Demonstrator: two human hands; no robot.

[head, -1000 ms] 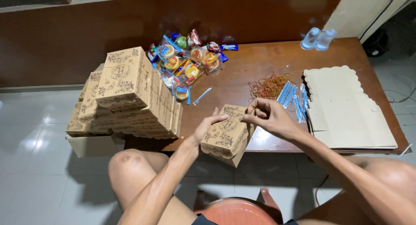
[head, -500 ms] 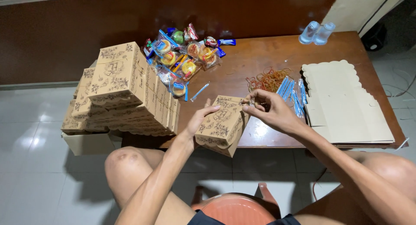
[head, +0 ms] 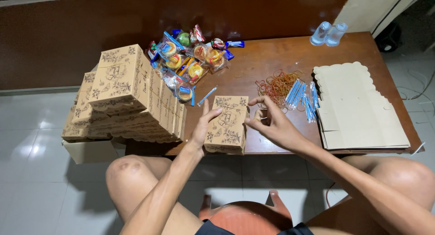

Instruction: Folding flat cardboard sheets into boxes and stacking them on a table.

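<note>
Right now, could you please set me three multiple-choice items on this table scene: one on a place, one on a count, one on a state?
1. Where does the pile of rubber bands lie?
A. Left of the stacked boxes
B. Between the snack pile and the flat cardboard sheets
C. On the floor

2. How many clear water cups stand at the far edge?
A. Two
B. Four
C. None

3. The printed box between the left hand and right hand is:
A. Flat
B. Torn
C. Folded up, closed

Answers: B, bands lie between them; A, two stand together; C, lid shut.

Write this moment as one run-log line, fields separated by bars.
left hand: steadies printed box | right hand: fingers at box edge | beside: rubber bands, box stack | surface: wooden table
</note>
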